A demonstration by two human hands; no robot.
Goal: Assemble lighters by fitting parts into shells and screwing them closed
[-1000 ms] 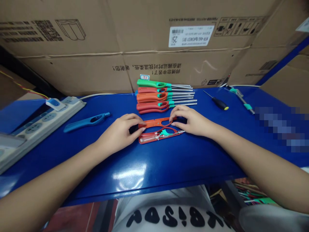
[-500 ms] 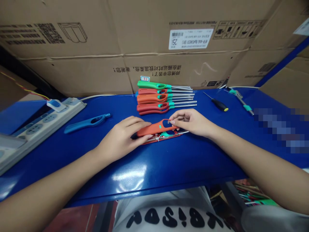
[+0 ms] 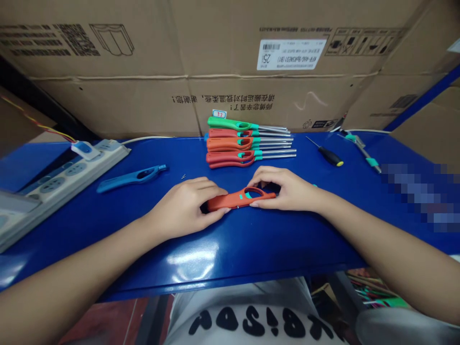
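Note:
An orange-red stick lighter (image 3: 234, 200) lies on the blue table in front of me, its two casing halves one on the other. My left hand (image 3: 190, 203) grips the handle end between thumb and fingers. At the other end, beside the oval trigger opening where a bit of green shows, my right hand (image 3: 285, 187) is closed on the casing and hides the metal tube. Beyond my hands lie several finished-looking lighters (image 3: 230, 143) in green, red and orange, metal tubes pointing right. A loose blue casing piece (image 3: 132, 178) rests left of my left hand.
A power strip (image 3: 68, 177) with a plug runs along the left. To the right lie a black-handled screwdriver (image 3: 329, 155) and a metal tube with green parts (image 3: 364, 151). A large cardboard box (image 3: 143, 105) stands at the back. Small metal bits (image 3: 183, 177) lie near my left hand.
The upper orange casing half has come down onto the lower half, covering the inner parts. My right hand has shifted its grip to the tube end. The view has moved slightly.

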